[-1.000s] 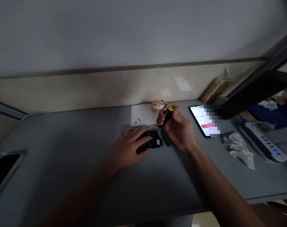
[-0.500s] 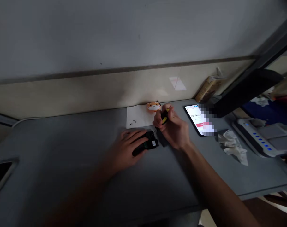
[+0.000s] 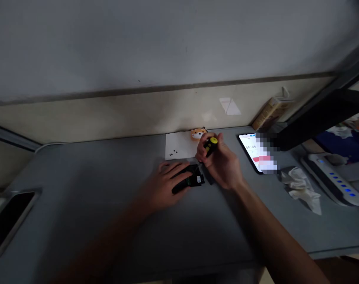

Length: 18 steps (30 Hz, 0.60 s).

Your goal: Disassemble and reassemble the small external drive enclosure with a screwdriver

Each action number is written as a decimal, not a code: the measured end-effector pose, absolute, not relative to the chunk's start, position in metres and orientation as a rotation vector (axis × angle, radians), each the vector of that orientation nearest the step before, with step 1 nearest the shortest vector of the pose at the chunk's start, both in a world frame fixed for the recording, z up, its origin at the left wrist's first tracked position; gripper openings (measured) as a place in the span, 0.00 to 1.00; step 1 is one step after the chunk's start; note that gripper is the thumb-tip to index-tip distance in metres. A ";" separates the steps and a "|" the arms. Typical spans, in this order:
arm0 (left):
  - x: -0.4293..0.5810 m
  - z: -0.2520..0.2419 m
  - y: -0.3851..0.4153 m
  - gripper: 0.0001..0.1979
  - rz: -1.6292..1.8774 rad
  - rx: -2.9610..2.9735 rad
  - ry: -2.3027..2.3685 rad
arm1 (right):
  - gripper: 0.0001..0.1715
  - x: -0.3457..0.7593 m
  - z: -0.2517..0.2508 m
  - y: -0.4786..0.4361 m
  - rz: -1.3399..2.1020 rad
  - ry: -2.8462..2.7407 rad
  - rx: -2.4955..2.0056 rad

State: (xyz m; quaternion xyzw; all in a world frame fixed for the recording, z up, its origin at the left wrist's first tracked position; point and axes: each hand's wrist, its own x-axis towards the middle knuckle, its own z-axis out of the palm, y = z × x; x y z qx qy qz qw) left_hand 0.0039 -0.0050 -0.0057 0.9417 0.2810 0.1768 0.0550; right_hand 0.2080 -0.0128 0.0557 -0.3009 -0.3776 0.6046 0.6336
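Observation:
On the grey desk lies a small black device (image 3: pixel 196 179) with a white label and a bit of green that looks like a circuit board. My left hand (image 3: pixel 170 183) grips it from the left, fingers over its top and thumb along the near side. My right hand (image 3: pixel 223 163) is closed around a black and yellow screwdriver (image 3: pixel 211 146), its yellow handle end turned up towards me. The screwdriver's tip is down by the device's far right part; contact cannot be made out. A dark flat piece (image 3: pixel 208 177) lies beside the device, partly behind my right hand.
Several tiny dark screws (image 3: pixel 173 152) lie on a white paper (image 3: pixel 179 144) behind the device. An orange animal-faced case (image 3: pixel 198 134) sits at its back edge. To the right are a lit phone (image 3: pixel 253 152), crumpled tissue (image 3: pixel 302 189) and a power strip (image 3: pixel 336 179). A dark-screened device (image 3: pixel 12 221) lies left.
The screwdriver handle has tipped, so its yellow end now faces me. My left hand still grips the black device. The whole view has shifted slightly.

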 end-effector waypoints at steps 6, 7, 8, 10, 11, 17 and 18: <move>0.005 -0.005 -0.005 0.16 0.564 2.831 0.837 | 0.20 0.210 0.050 -0.013 1.369 -0.844 -0.620; 0.005 -0.006 -0.005 0.16 0.565 2.825 0.834 | 0.20 0.211 0.050 -0.013 1.372 -0.846 -0.617; 0.005 -0.006 -0.005 0.16 0.562 2.822 0.832 | 0.21 0.211 0.050 -0.013 1.365 -0.843 -0.621; 0.004 -0.006 -0.005 0.16 0.552 2.817 0.839 | 0.19 0.212 0.051 -0.013 1.341 -0.840 -0.654; 0.004 -0.006 -0.005 0.16 0.551 2.817 0.845 | 0.18 0.213 0.052 -0.013 1.342 -0.849 -0.676; 0.005 -0.006 -0.005 0.16 0.572 2.814 0.835 | 0.21 0.215 0.055 -0.015 1.444 -0.921 -0.678; 0.005 -0.006 -0.005 0.16 0.570 2.813 0.838 | 0.21 0.214 0.056 -0.015 1.439 -0.915 -0.671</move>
